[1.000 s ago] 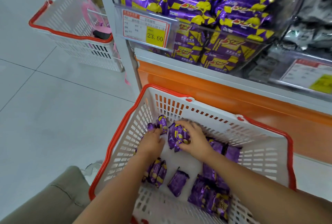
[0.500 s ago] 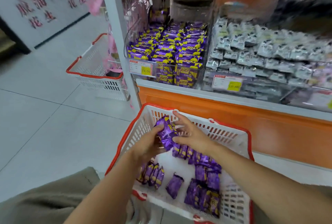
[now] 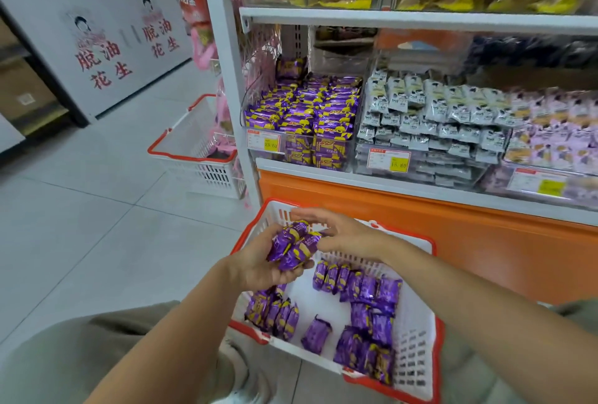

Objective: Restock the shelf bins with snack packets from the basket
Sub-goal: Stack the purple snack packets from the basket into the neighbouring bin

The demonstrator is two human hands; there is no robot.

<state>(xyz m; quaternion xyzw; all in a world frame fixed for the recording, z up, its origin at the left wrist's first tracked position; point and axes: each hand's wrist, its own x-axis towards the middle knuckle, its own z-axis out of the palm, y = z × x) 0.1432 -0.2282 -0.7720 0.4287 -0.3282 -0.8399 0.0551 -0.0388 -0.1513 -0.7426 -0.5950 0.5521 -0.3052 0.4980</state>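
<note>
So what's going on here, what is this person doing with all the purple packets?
A person is restocking snacks. Their left hand holds a bunch of purple packets above the white basket, while the right hand touches the bunch's end with fairly straight fingers. More loose packets lie in the basket. The shelf bin of matching purple packets, above the orange base, looks well filled; this bunch has not reached it yet.

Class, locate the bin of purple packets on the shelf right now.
Head view, centre: the purple-packet bin sits at the shelf's left end, beside the grey-packet bin, above the basket.
</note>
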